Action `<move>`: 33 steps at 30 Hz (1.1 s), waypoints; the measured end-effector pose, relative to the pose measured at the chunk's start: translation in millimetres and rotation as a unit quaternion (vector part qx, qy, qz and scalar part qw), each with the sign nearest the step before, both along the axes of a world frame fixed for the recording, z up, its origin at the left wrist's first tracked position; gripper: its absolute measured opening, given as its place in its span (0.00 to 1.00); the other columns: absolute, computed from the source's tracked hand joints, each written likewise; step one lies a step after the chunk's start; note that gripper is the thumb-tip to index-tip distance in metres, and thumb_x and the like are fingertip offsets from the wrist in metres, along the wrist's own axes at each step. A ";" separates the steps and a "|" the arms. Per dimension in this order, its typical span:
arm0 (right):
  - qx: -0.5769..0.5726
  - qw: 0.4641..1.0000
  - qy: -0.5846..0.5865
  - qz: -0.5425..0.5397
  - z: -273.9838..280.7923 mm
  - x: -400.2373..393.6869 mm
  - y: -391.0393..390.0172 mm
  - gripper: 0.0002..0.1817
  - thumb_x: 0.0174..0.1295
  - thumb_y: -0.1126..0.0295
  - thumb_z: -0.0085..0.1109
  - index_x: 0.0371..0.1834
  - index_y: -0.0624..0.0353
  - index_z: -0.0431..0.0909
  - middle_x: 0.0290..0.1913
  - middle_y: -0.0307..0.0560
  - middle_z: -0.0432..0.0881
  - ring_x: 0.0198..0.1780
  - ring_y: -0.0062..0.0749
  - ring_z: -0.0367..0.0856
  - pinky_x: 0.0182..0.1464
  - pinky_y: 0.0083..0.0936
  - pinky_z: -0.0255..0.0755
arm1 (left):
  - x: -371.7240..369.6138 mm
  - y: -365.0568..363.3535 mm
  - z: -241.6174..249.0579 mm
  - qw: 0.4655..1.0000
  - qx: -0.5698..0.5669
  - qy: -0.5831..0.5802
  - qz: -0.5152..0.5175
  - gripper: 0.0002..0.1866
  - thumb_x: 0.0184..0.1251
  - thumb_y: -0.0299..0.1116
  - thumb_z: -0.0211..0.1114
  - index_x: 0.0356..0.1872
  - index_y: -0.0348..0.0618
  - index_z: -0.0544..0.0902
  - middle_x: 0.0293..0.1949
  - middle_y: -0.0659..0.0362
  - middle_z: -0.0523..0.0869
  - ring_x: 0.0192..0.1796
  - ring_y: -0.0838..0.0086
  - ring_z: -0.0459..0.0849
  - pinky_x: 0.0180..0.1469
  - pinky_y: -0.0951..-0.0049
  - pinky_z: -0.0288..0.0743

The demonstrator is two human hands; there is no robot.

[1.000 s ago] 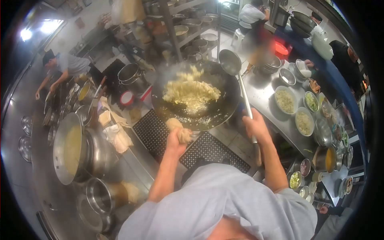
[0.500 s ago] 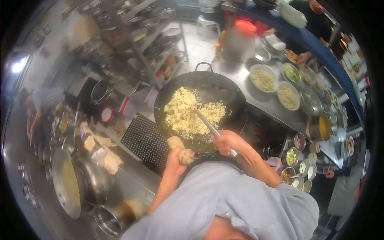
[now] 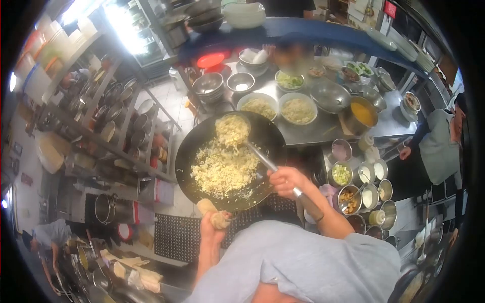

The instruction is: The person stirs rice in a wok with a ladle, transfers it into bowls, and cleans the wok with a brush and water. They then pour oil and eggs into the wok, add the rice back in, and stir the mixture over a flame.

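Observation:
My left hand [image 3: 212, 230] is closed around a folded beige cloth [image 3: 218, 219] at the near rim of a large black wok [image 3: 268, 136]. A metal loop shows beside the cloth. My right hand [image 3: 287, 181] grips the metal handle of a ladle [image 3: 262, 157]. Its bowl, at the wok's far side, is heaped with fried rice with yellow egg bits [image 3: 232, 129]. More of the rice lies loose across the middle of the wok. Just beyond the far rim stand two white bowls, one of pale rice [image 3: 298, 110] and another with similar-looking food [image 3: 258, 106].
A steel counter [image 3: 323, 132] carries metal bowls [image 3: 331, 97] and a pot of orange liquid [image 3: 361, 113]. Several ingredient tins [image 3: 342, 173] sit at the right. Shelves of pans [image 3: 108, 116] stand left, above a perforated black mat [image 3: 177, 237]. Another person [image 3: 437, 146] stands at the right.
My view has turned toward the counter. The wok now sits closer to the white bowls, and the loaded ladle is nearer the wok's far rim. Both hands keep their grip.

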State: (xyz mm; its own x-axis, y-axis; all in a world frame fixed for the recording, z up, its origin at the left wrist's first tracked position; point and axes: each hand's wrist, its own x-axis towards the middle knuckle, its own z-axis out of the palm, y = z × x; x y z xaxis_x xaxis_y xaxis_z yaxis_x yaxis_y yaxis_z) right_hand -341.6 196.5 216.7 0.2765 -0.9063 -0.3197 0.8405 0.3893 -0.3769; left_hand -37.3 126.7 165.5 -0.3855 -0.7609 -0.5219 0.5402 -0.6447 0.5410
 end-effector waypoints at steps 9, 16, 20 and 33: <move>-0.009 0.961 0.253 -0.111 31.9 -86.2 -44.6 0.09 0.59 0.78 0.50 0.42 0.59 0.67 0.19 0.33 0.63 0.11 0.13 0.57 0.12 0.17 0.54 | 10.5 16.2 2.2 0.995 0.013 0.004 0.102 0.15 0.66 0.35 0.46 0.45 0.34 0.71 0.30 0.50 0.80 0.30 0.62 0.81 0.42 0.55 0.80; 0.067 0.888 0.449 -0.077 -53.0 -128.0 -116.2 0.06 0.56 0.73 0.52 0.37 0.59 0.70 0.17 0.34 0.63 0.13 0.20 0.59 0.15 0.24 0.56 | 91.3 56.2 -27.7 0.981 -0.046 -0.065 0.177 0.14 0.67 0.37 0.47 0.42 0.34 0.71 0.30 0.47 0.79 0.33 0.58 0.80 0.42 0.55 0.78; 0.051 0.674 0.728 -0.115 -16.2 -98.0 -93.7 0.13 0.54 0.76 0.50 0.43 0.68 0.70 0.22 0.53 0.77 0.17 0.38 0.76 0.20 0.34 0.69 | 112.3 79.8 -21.3 0.966 -0.049 -0.096 0.235 0.06 0.67 0.31 0.51 0.37 0.39 0.72 0.29 0.54 0.78 0.31 0.66 0.79 0.38 0.67 0.79; -0.262 0.506 0.817 -0.093 -14.9 15.3 -65.5 0.18 0.56 0.73 0.52 0.49 0.60 0.62 0.22 0.67 0.77 0.25 0.66 0.76 0.26 0.55 0.70 | 178.5 104.4 -96.2 0.923 -0.175 -0.223 0.259 0.14 0.54 0.17 0.67 0.40 0.38 0.75 0.37 0.58 0.82 0.41 0.76 0.81 0.45 0.74 0.77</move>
State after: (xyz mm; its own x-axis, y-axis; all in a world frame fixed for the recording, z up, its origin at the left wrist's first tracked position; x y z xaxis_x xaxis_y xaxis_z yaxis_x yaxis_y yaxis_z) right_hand -326.2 131.0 201.8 -0.0732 -0.9468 0.3134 -0.7550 -0.1527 -0.6377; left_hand 141.2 231.1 69.2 0.2715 -0.9353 -0.2270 0.4005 -0.1047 0.9103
